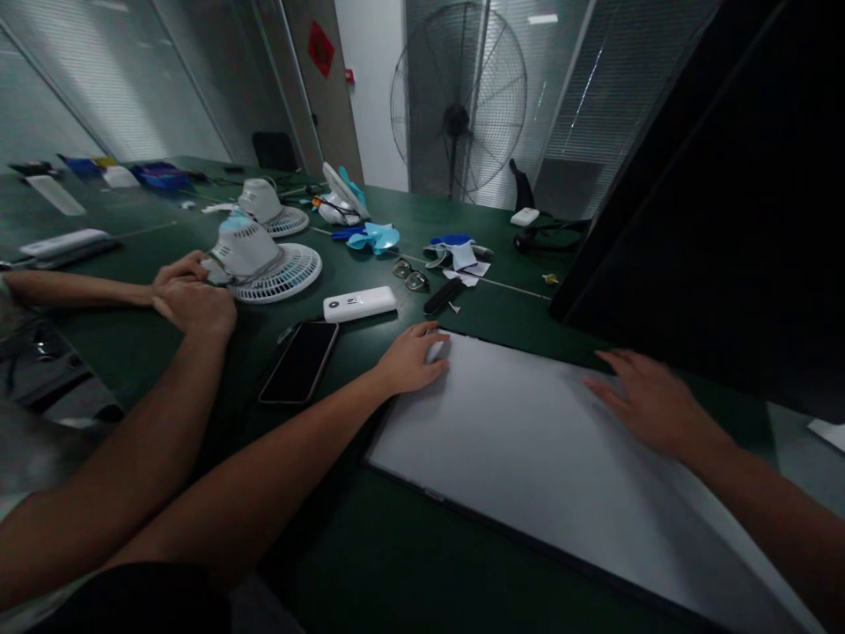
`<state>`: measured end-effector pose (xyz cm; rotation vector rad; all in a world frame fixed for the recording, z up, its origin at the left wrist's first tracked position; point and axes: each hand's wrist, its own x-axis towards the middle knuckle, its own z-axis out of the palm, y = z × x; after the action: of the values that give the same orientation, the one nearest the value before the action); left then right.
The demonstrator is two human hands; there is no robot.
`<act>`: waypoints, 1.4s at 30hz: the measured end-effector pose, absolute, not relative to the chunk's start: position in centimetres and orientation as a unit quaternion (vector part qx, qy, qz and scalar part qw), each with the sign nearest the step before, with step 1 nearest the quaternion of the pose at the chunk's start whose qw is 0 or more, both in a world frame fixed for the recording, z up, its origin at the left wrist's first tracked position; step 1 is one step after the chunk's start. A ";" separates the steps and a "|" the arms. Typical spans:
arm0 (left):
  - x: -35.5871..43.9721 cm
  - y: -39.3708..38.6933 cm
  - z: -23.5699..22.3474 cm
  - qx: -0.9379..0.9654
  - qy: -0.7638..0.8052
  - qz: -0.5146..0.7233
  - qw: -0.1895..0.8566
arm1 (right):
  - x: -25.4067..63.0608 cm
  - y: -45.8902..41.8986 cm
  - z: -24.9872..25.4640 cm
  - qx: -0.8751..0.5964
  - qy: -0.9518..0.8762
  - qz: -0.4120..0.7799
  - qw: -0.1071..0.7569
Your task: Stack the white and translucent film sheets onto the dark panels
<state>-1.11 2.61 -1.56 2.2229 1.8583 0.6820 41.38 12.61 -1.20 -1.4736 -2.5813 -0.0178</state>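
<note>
A large white board with a dark rim [515, 431] lies flat on the green table in front of me. At its far left corner rests my left hand [410, 359], fingers apart, thumb and fingertips over the white surface. My right hand [650, 401] is spread at the far edge on the right; whether it touches the board or hovers just above, I cannot tell. Neither hand grips anything. Near my left hand are a smartphone [300, 363] with a dark screen, a white power bank [360, 304] and a black elongated object [442, 297].
Another person's hands [194, 295] rest together at left, beside a white fan part with a grille [277, 273]. Eyeglasses [410, 275], light-blue fan blades [373, 238] and cloth or gloves [459, 253] lie farther back. A big dark panel [719, 229] rises at right.
</note>
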 end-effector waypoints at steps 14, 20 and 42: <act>2.5 -1.9 4.3 0.875 0.453 0.125 0.116 | 48.6 11.5 -3.1 -0.542 -0.833 -0.029 0.107; 8.8 -6.7 6.2 0.956 0.218 0.075 0.182 | 44.9 12.9 -1.1 -0.494 -0.867 -0.007 0.063; 10.6 -6.4 3.2 0.972 0.225 0.026 0.056 | 38.0 9.5 -1.0 -0.524 -0.844 -0.104 0.052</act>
<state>10.59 -6.39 3.22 2.9506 0.6830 0.0794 37.98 9.47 -0.98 -1.5934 -2.5660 -0.3161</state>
